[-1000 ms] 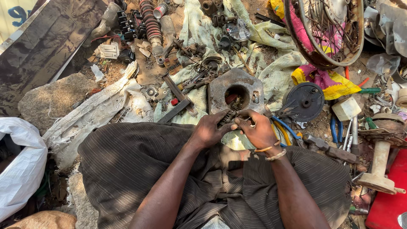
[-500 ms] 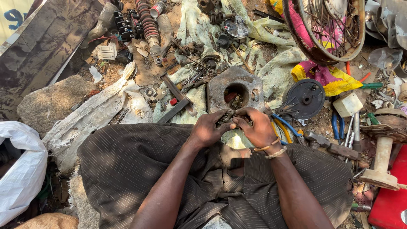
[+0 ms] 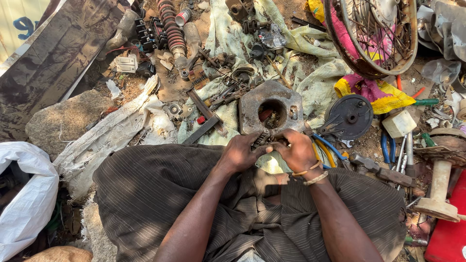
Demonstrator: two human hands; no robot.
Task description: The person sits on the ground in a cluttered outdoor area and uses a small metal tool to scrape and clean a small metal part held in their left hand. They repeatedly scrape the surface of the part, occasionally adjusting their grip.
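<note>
Both hands pinched on a small dark part (image 3: pixel 261 139) held over the lap, left hand (image 3: pixel 241 153) and right hand (image 3: pixel 296 151) closed around it; probably a chain piece, too hidden to tell. Just beyond, a metal plate (image 3: pixel 252 104) with grit in its hole. Pliers (image 3: pixel 388 148), wheel (image 3: pixel 376 36), spring (image 3: pixel 171 26) scattered around.

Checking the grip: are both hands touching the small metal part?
Touching. The head view shows the left hand and right hand both pinching the small metal part, fingers wrapped on it.
</note>
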